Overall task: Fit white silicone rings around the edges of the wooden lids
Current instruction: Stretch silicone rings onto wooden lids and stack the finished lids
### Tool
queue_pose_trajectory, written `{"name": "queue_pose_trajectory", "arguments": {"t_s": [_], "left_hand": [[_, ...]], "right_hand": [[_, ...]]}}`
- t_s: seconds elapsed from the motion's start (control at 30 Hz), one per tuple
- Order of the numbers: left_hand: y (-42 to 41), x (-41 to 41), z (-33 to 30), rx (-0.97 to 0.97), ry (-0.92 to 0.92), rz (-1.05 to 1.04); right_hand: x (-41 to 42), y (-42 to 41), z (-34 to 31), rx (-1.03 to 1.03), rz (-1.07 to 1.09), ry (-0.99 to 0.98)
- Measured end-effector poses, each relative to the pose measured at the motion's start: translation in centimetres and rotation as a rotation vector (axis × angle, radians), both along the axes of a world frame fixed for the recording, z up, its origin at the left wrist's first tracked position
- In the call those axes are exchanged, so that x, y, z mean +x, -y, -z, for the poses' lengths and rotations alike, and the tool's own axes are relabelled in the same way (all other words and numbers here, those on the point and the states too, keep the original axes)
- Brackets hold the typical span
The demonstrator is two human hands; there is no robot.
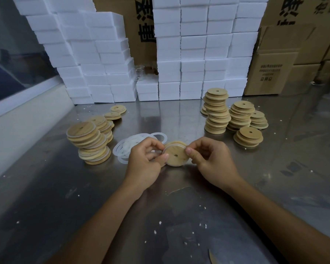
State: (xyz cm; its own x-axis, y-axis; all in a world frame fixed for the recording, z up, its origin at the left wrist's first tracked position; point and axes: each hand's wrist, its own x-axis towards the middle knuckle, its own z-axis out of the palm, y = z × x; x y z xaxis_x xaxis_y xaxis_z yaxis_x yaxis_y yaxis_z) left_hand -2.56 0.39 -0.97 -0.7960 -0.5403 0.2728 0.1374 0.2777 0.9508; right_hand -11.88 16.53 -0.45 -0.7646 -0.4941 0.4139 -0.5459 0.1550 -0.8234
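Note:
A round wooden lid with a small centre hole is held tilted above the steel table, a white silicone ring around its edge. My left hand pinches the lid's left rim and my right hand pinches its right rim. Loose white silicone rings lie in a pile just behind my left hand. To the left lean stacks of lids with white rings. Stacks of bare wooden lids stand at the right.
White foam blocks are stacked high at the back, with cardboard boxes at the right. Two single lids lie at the back left. The steel table carries small white crumbs. A pale ledge runs along the left.

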Motion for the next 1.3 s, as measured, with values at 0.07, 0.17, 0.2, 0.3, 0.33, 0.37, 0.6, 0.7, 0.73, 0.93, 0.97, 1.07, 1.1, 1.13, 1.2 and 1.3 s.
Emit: {"name": "queue_pose_trajectory", "arguments": {"t_s": [0.07, 0.17, 0.2, 0.3, 0.33, 0.37, 0.6, 0.7, 0.73, 0.93, 0.97, 1.07, 1.1, 1.13, 1.2, 1.3], "left_hand": [[-0.2, 0.0, -0.1, -0.043, -0.010, 0.008], [-0.8, 0.1, -0.5, -0.138, -0.057, 0.033], [-0.9, 0.1, -0.6, -0.183, -0.070, 0.031], [-0.9, 0.1, -0.9, -0.375, -0.102, -0.044], [-0.8, 0.1, -1.0, -0.429, -0.115, -0.080], [-0.6, 0.1, -1.1, -0.466, -0.121, -0.114], [0.8, 0.4, -1.4, -0.366, 0.016, -0.143], [1.1, 0.5, -1.9, -0.122, 0.000, -0.194], [1.2, 0.6, -2.3, 0.004, -0.033, -0.217], [3.5, 1.4, -5.1, 0.511, -0.373, -0.494], [3.9, 1.5, -5.4, 0.565, -0.407, -0.543], [4.9, 2.1, -6.1, 0.648, -0.465, -0.622], [5.1, 2.2, -6.3, 0.666, -0.479, -0.633], [5.2, 2.4, -6.4, 0.685, -0.490, -0.644], [5.5, 2.5, -6.5, 0.711, -0.490, -0.662], [5.8, 2.5, -6.3, 0.726, -0.460, -0.655]], "right_hand": [[0.1, -0.1, 0.0, 0.017, 0.003, -0.044], [0.4, -0.4, -0.3, 0.036, -0.002, -0.175], [0.6, -0.4, -0.3, 0.040, -0.004, -0.226], [0.8, -0.2, -0.5, 0.036, -0.015, -0.307], [0.9, -0.2, -0.5, 0.027, -0.017, -0.306], [0.9, -0.1, -0.4, 0.021, -0.018, -0.295], [0.2, -0.2, 0.2, 0.071, -0.020, -0.140], [-0.1, -0.3, 0.2, 0.049, 0.019, -0.062], [-0.2, -0.3, 0.2, 0.043, 0.026, -0.044], [0.0, -0.3, 0.0, 0.061, 0.027, -0.029], [0.0, -0.3, 0.0, 0.067, 0.025, -0.029], [0.0, -0.3, 0.0, 0.077, 0.020, -0.026], [0.0, -0.3, 0.0, 0.079, 0.022, -0.026], [0.0, -0.3, 0.0, 0.080, 0.024, -0.026], [0.1, -0.3, 0.0, 0.078, 0.027, -0.023], [0.1, -0.3, -0.1, 0.077, 0.029, -0.016]]}}
